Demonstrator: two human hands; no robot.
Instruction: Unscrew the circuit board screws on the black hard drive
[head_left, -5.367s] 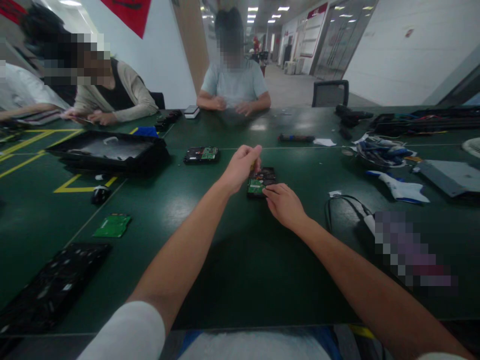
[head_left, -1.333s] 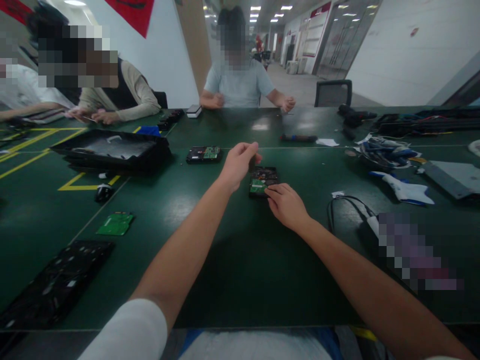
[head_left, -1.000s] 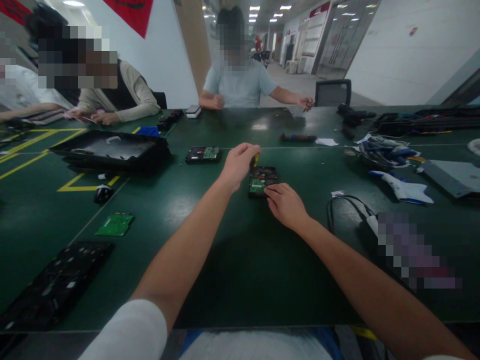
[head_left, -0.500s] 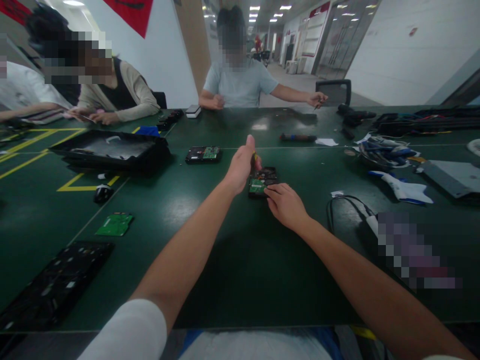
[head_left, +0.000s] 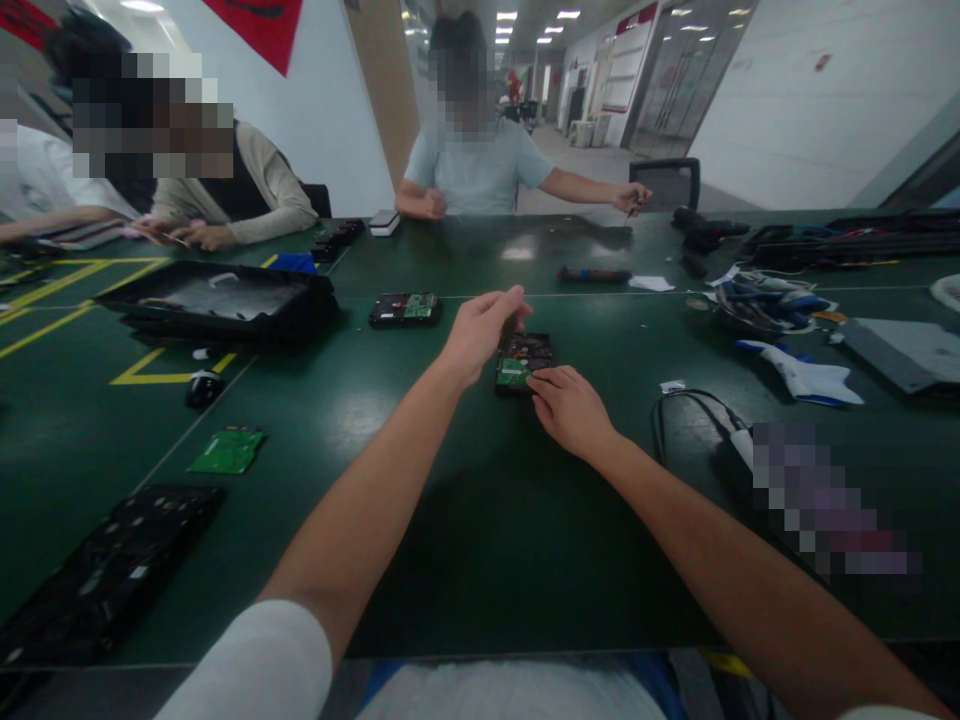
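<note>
A hard drive (head_left: pixel 525 350) with a green circuit board at its near end lies on the dark green table in front of me. My left hand (head_left: pixel 484 328) is closed above its far left part, around what looks like a small screwdriver; the fingers hide most of it. With bent fingers, my right hand (head_left: pixel 571 405) grips the drive at its near right corner. A second hard drive (head_left: pixel 405 309) lies to the left of my left hand, apart from it.
At left are a black tray (head_left: pixel 225 300), a green circuit board (head_left: pixel 227 451) and a black panel (head_left: pixel 112 570). To the right lie a bundle of cables (head_left: pixel 772 303), a white-and-blue glove (head_left: pixel 802 375) and a grey metal box (head_left: pixel 904 352). Co-workers sit across the table.
My left hand has turned: its thumb, upright before, now tips over to the right, and the yellow part at its fingers is hidden. My right hand stays on the hard drive.
</note>
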